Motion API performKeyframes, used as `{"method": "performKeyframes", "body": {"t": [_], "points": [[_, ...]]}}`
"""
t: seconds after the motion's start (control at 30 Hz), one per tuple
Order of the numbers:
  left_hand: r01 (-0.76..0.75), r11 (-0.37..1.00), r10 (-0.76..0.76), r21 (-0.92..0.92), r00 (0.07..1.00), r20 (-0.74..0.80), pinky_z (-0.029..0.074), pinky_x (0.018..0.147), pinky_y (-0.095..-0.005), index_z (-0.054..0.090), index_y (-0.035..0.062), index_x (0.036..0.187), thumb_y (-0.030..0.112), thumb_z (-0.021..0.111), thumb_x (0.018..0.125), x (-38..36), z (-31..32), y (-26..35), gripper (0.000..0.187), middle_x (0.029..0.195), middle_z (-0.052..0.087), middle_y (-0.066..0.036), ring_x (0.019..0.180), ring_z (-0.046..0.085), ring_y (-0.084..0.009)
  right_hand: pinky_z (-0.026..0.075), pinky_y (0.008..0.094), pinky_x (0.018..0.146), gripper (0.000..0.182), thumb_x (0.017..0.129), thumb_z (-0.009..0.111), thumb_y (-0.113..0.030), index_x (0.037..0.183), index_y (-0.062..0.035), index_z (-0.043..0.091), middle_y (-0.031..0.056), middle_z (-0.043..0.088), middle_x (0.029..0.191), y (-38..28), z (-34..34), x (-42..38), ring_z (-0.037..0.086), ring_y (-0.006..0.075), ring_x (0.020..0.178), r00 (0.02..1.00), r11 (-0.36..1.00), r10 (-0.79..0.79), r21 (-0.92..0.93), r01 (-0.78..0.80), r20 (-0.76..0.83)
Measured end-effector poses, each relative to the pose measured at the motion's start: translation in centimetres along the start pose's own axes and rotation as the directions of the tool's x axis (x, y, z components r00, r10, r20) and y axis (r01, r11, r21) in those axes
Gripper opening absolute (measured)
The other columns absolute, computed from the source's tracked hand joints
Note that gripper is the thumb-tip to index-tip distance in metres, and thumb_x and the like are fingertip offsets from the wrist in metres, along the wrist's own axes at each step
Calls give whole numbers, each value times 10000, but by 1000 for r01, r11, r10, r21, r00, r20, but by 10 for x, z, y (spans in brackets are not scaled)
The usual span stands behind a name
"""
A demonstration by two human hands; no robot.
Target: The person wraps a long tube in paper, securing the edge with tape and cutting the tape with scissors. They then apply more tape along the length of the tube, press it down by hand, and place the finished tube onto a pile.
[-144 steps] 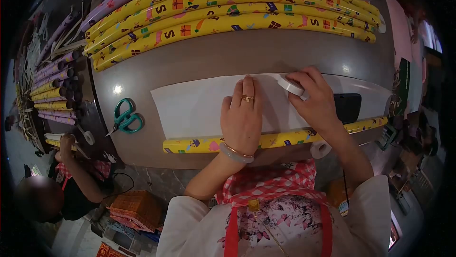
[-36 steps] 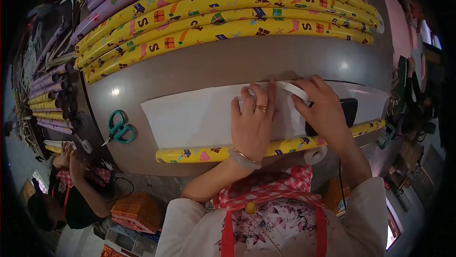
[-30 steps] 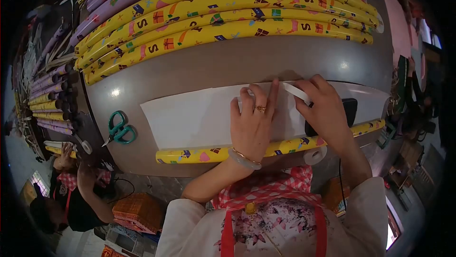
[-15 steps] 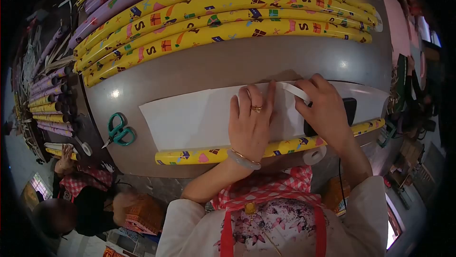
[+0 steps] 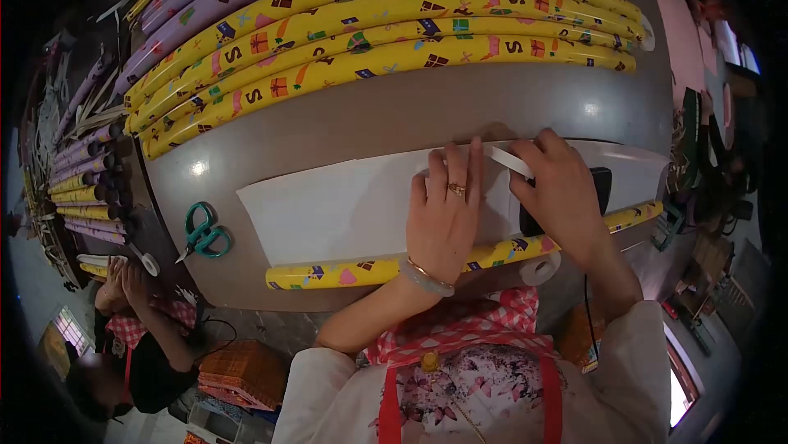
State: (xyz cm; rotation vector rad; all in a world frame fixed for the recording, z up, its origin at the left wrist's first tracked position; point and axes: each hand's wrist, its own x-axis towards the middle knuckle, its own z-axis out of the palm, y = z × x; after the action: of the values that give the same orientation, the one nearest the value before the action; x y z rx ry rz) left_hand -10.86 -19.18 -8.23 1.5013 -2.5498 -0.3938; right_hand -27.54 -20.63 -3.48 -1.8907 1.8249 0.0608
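Observation:
A sheet of wrapping paper (image 5: pixel 328 202) lies white side up, its near edge rolled into a yellow patterned tube (image 5: pixel 369 272). My left hand (image 5: pixel 447 210) rests flat on the sheet with fingers stretched toward its far edge. My right hand (image 5: pixel 566 194) pinches a narrow white tape roll (image 5: pixel 510 160) at that far edge, close to my left fingertips. Under the right hand sits a black flat object (image 5: pixel 602 189), partly hidden. Another white tape roll (image 5: pixel 542 268) lies by the near table edge, below the tube.
Green-handled scissors (image 5: pixel 203 235) lie on the table (image 5: pixel 238 280) at left. Several yellow rolls (image 5: pixel 361 66) and purple rolls (image 5: pixel 180 29) line the far side. More rolls (image 5: pixel 86 189) are stacked beyond the left edge. A co-worker (image 5: pixel 148 345) is at lower left.
My left hand has shifted slightly right along the sheet. My right hand stays nearly in place with the tape roll. The co-worker's hands have come together at the left.

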Motion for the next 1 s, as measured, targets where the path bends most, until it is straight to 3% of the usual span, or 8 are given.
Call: {"method": "performKeyframes", "body": {"t": [0.03,0.23,0.3,0.4,0.63,1.0], "points": [[11,1000,-11,16,1000,-9,433,885,-372,448,42,1361,246,707,738,1,0,1,705,1327,378,-115,1161,445,-271,460,420,815,296,746,673,-116,1024,-46,596,147,524,954,0,0,0,558,322,930,1000,1000,1,0,-1,-3],[18,999,-18,45,1000,-5,439,875,-383,444,64,1375,254,730,723,0,6,4,737,1322,371,-122,1150,457,-282,483,424,788,317,742,682,-97,1036,-38,578,151,515,967,-1,4,-1,565,336,932,999,1000,4,26,-3,-50],[15,998,-15,56,1000,-8,440,874,-384,447,65,1374,256,730,724,0,5,5,734,1320,369,-122,1146,460,-283,496,418,772,312,747,684,-92,1037,-52,577,138,525,992,1,13,-1,582,344,916,994,981,30,193,-9,-103],[12,998,-12,67,1000,-7,443,873,-385,451,67,1373,264,727,730,1,4,5,727,1317,368,-122,1139,465,-285,500,410,765,328,751,686,-92,1062,-83,582,121,537,1020,3,15,0,592,346,894,991,963,22,268,13,-129],[-5,995,5,102,1000,0,446,872,-387,441,82,1387,322,709,751,0,5,3,731,1298,378,-124,1132,472,-286,508,397,745,355,737,674,-58,1084,-102,611,93,560,1016,9,11,-1,606,323,886,989,982,-27,183,54,-148],[-7,997,7,81,1000,5,444,876,-403,470,113,1369,282,721,734,3,3,4,704,1298,384,-136,1109,487,-297,484,409,783,389,727,697,-94,1106,-103,611,115,523,983,13,-2,-2,583,313,884,999,997,-24,73,27,-43]]}}
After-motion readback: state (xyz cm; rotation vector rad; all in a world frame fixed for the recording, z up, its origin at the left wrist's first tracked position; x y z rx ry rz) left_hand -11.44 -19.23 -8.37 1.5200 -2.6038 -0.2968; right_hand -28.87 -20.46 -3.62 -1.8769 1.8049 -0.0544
